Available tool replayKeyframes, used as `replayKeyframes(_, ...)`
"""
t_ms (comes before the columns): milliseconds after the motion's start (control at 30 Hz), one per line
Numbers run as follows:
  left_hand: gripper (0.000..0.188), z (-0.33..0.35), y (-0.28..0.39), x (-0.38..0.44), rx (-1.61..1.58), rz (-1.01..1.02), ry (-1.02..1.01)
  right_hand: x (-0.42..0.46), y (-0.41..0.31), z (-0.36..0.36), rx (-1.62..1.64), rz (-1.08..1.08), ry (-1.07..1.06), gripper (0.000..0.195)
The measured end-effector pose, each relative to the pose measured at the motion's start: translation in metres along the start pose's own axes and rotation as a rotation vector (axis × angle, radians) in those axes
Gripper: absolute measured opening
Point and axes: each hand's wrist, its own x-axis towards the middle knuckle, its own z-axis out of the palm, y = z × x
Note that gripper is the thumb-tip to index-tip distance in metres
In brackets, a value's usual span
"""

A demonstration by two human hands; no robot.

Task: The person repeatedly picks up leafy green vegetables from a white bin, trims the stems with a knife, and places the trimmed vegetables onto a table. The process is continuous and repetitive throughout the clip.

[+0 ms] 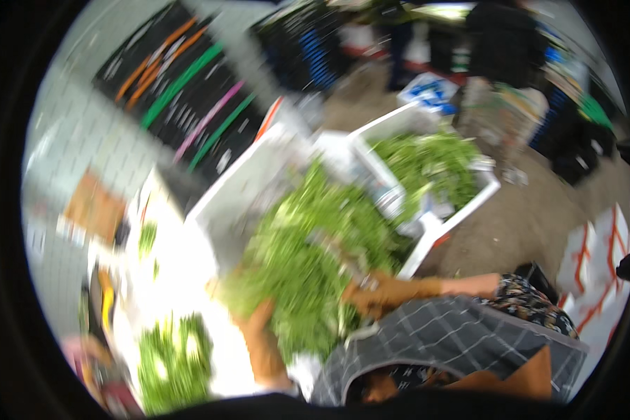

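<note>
Motion blurs the view. My left hand [254, 317], in an orange-brown glove, grips leafy green vegetables [304, 283] at the left side of a large heap. Closed at the right edge of the same greens is my right hand [370, 296], gloved alike. A narrow grey-brown object [346, 262] runs from its fingers up over the leaves, too smeared to name. The heap fills a white foam box [231, 205] and hides its bottom. On the bright white surface [231, 362] to the left lies a separate bunch of greens [173, 362].
Beyond, a second white foam box [464, 218] holds more greens. Black crates with coloured bands [184, 100] stand against the tiled wall. A cardboard box [94, 205] is at far left. White bags with red markings [593, 262] lie at right. A dark checked apron [441, 331] covers my front.
</note>
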Motion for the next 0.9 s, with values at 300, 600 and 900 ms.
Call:
replayKeyframes(300, 0.07, 0.019, 0.027, -0.035, 0.068, -0.099, 0.023, 0.063, -0.114, 0.012, -1.008, -0.588, 0.111, 0.031)
replayKeyframes(600, 0.057, 0.015, 0.037, -0.044, 0.167, -0.324, -0.006, 0.084, -0.115, 0.024, -1.363, -0.737, 0.138, 0.043)
replayKeyframes(900, 0.062, 0.01, 0.033, -0.05, -0.009, -0.422, 0.006, 0.105, -0.091, -0.005, -1.329, -0.704, 0.188, 0.04)
